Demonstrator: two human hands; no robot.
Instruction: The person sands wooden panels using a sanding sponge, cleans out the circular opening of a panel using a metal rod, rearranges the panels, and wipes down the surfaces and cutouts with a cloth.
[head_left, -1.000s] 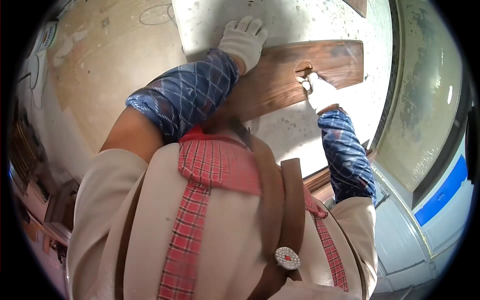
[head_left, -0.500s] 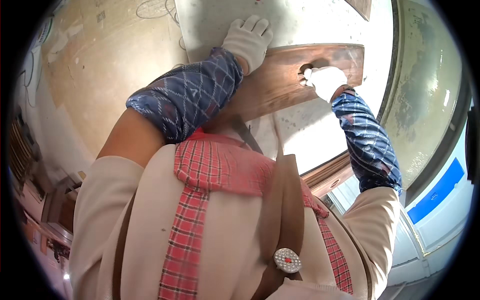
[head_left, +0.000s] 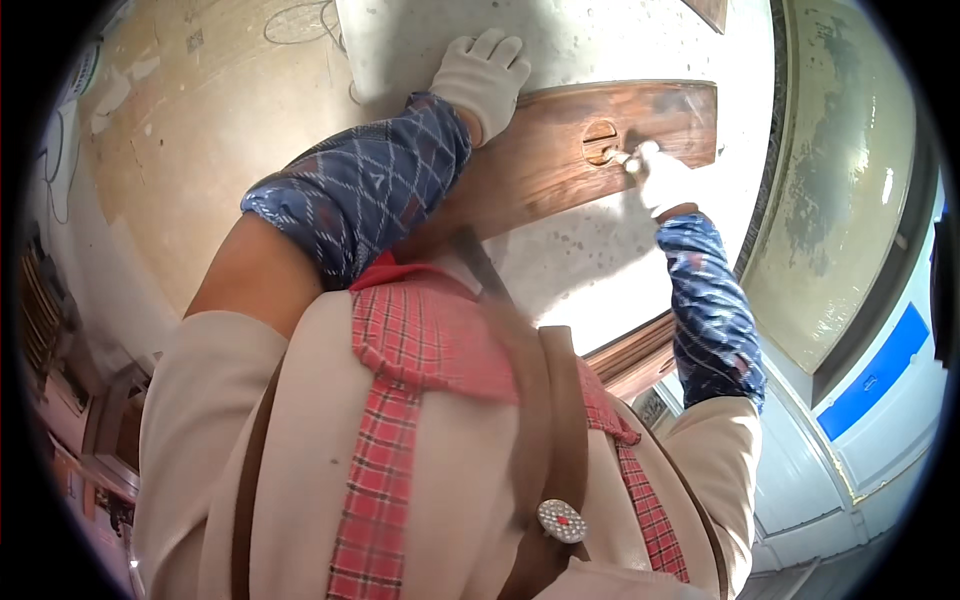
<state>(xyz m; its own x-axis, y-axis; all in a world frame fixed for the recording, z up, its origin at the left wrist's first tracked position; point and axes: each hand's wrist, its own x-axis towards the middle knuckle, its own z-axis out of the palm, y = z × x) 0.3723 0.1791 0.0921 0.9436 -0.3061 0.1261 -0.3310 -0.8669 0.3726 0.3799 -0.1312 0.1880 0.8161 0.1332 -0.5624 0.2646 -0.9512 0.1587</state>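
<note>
"Where is the wooden board (head_left: 545, 155), and how does your left hand (head_left: 481, 82) meet it?"

"The board lies flat on a speckled pale table (head_left: 600, 45), under and to the right of your left hand, which spreads open and empty across its far edge."

"And your right hand (head_left: 661, 180)?"

"Gloved fingers bunched, it reaches the round recess (head_left: 600, 132) just left of it; whether they pinch anything, I cannot tell."

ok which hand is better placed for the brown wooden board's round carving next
Likely the white-gloved right hand: it is right at the round carving. The white-gloved left hand lies farther left, at the far edge of the brown wooden board.
</note>
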